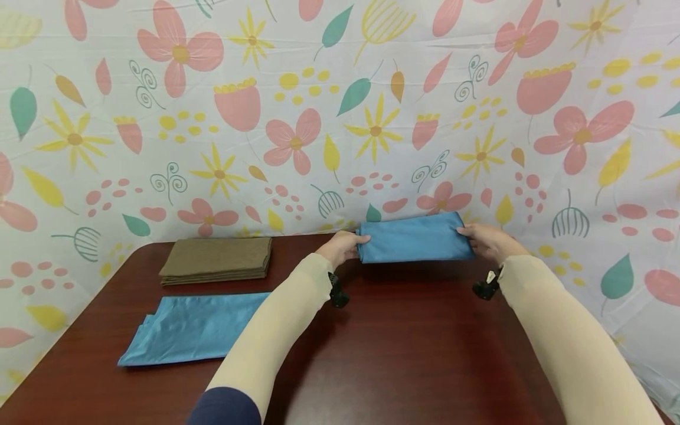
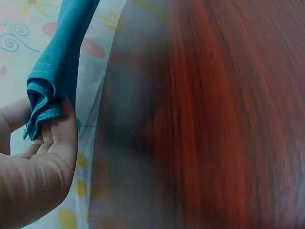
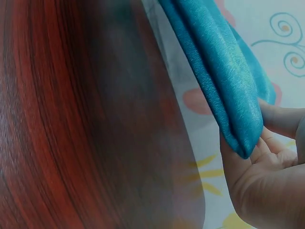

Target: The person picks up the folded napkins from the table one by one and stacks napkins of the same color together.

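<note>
Two hands hold one thing between them: the left hand [image 1: 344, 245] and the right hand [image 1: 486, 239] each pinch an end of a folded blue cloth [image 1: 417, 237], thumb on the near face and fingers curled behind, the grip narrow. In the left wrist view the loose layers at the cloth's end stack in soft waves between thumb and fingers; in the right wrist view that end is a rounded fold, with the fingers and thumb on either side of its corner. The cloth is held up above the rear part of the table, its long side running from hand to hand, its right end slightly higher in the head view. One black wrist device [image 1: 337, 290] hangs below the left wrist and another below the right, and both forearms wear cream sleeves [image 1: 552, 319], the left one meeting a dark navy sleeve [image 1: 225, 407] lower down. Beneath is a dark red-brown table [image 1: 414, 348] with a glossy wood grain, its far left corner rounded. Behind it hangs a white patterned sheet [image 1: 319, 65] with pink and yellow flowers, leaves and teal curls. Counted up: two blue cloths, the held one and a second blue cloth [image 1: 193, 327] flat on the left, partly behind the left forearm; one layered brown pile [image 1: 215, 260] beyond it; one table.
</note>
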`<state>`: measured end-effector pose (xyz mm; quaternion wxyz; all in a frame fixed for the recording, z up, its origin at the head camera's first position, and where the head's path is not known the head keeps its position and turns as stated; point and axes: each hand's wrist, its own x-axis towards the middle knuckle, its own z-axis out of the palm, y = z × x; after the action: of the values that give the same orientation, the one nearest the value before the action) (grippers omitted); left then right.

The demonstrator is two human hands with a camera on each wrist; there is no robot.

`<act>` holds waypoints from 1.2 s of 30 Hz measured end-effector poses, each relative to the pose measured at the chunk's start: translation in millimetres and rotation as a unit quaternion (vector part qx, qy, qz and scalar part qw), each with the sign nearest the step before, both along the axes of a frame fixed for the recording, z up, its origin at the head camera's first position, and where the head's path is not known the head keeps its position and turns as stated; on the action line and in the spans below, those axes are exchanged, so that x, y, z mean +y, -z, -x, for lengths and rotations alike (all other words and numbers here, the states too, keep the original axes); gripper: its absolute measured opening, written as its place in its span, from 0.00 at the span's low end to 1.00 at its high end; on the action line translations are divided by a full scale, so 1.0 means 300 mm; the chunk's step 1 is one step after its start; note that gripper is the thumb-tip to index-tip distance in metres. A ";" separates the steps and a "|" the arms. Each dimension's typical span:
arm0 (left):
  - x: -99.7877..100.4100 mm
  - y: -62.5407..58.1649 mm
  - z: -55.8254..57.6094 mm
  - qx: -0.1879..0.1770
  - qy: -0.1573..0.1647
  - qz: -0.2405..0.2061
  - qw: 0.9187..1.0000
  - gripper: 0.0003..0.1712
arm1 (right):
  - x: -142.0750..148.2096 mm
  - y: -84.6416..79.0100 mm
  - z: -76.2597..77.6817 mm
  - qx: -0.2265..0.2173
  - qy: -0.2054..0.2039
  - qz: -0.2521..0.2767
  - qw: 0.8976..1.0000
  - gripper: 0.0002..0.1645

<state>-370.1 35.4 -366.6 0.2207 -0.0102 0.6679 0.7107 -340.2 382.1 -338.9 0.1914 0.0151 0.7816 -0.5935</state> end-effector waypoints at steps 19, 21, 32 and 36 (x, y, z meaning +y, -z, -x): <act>-0.095 -0.054 -0.004 0.028 0.038 0.080 0.996 0.37 | -0.109 -0.032 -0.005 -0.008 0.000 0.074 0.997 0.35; -0.108 -0.061 -0.008 0.028 0.040 0.077 0.996 0.37 | -0.119 -0.041 -0.007 -0.011 -0.004 0.083 0.996 0.36; -0.169 -0.090 -0.026 0.034 0.030 0.061 0.997 0.33 | -0.156 -0.061 -0.018 -0.018 -0.028 0.111 0.993 0.41; -0.184 -0.099 -0.025 0.031 0.032 0.051 0.998 0.33 | -0.163 -0.067 -0.014 -0.025 -0.017 0.126 0.992 0.40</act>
<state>-362.7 -19.9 -336.7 0.2220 0.0219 0.7096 0.6684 -336.1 333.1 -318.8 0.2217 -0.0079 0.6955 -0.6834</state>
